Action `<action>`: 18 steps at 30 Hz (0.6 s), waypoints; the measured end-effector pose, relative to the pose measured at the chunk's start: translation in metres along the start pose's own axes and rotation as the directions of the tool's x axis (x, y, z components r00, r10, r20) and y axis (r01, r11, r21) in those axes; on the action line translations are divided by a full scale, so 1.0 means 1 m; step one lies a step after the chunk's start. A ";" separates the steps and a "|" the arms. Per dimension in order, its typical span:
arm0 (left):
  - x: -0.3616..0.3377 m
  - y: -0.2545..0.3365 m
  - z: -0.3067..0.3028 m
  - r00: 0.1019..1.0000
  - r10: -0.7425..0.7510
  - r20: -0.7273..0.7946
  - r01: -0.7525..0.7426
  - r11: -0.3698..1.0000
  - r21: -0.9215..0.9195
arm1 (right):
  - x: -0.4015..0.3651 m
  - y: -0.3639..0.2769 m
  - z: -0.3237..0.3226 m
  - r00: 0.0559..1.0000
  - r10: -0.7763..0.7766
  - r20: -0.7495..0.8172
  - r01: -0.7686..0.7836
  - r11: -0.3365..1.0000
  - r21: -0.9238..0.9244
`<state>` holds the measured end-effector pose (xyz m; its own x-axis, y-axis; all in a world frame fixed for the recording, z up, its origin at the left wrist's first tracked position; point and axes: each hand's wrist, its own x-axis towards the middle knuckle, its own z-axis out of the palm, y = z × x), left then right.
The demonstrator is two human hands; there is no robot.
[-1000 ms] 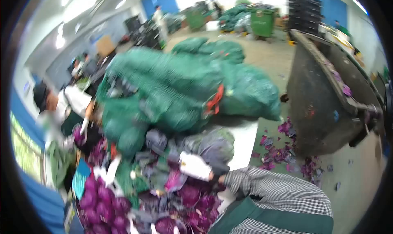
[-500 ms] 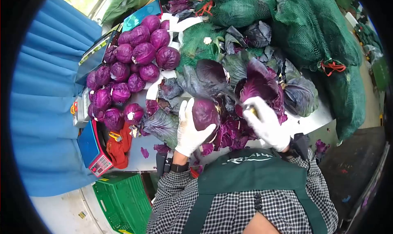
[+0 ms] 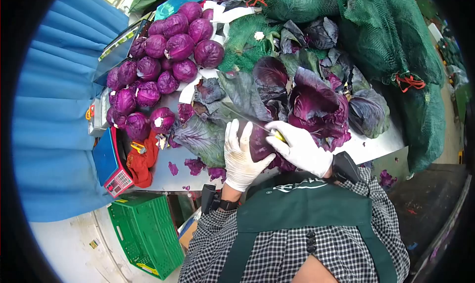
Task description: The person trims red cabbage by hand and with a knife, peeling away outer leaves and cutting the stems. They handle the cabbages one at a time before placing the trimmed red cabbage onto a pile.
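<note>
My left hand (image 3: 243,156), in a white glove, is curled round a red cabbage (image 3: 258,140) from its left side. A knife with a yellow handle (image 3: 279,135) is gripped in my gloved right hand (image 3: 303,148). Its thin blade points up and left across the top of the cabbage; whether it touches is hard to tell. Loose dark outer leaves (image 3: 200,140) lie beyond and to the left of my hands. To the right sits a pile of purple leaves (image 3: 319,107).
Trimmed red cabbages (image 3: 179,47) are heaped at the back left. Green mesh sacks (image 3: 381,30) stand along the back right. A scale with a red keypad (image 3: 118,183), a red cloth (image 3: 141,163) and a box cutter (image 3: 138,147) lie left. Below is a green crate (image 3: 143,233).
My right hand has brought the knife leftward, from over the leaf pile to the cabbage. The left hand keeps hold of the cabbage, and the whole view has shifted slightly.
</note>
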<state>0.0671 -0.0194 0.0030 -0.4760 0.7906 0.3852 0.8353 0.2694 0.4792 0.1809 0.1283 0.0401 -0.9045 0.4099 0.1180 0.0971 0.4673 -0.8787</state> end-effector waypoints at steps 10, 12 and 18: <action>-0.009 0.009 0.005 0.999 0.025 -0.028 -0.022 0.995 0.102 | 0.052 0.019 0.003 0.985 -0.106 -0.134 0.082 0.982 -0.171; -0.011 0.011 0.006 0.999 0.018 -0.038 -0.014 0.993 0.115 | 0.057 0.023 0.000 0.979 -0.167 -0.118 0.116 0.928 -0.354; -0.025 0.009 0.008 0.994 0.011 -0.111 0.000 0.995 0.097 | 0.063 0.084 0.002 0.997 -0.043 -0.069 -0.001 0.844 -0.537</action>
<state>0.0890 -0.0321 -0.0090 -0.4941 0.7279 0.4754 0.8582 0.3210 0.4005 0.1318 0.1919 -0.0270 -0.8768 0.4427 0.1877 0.3056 0.8144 -0.4934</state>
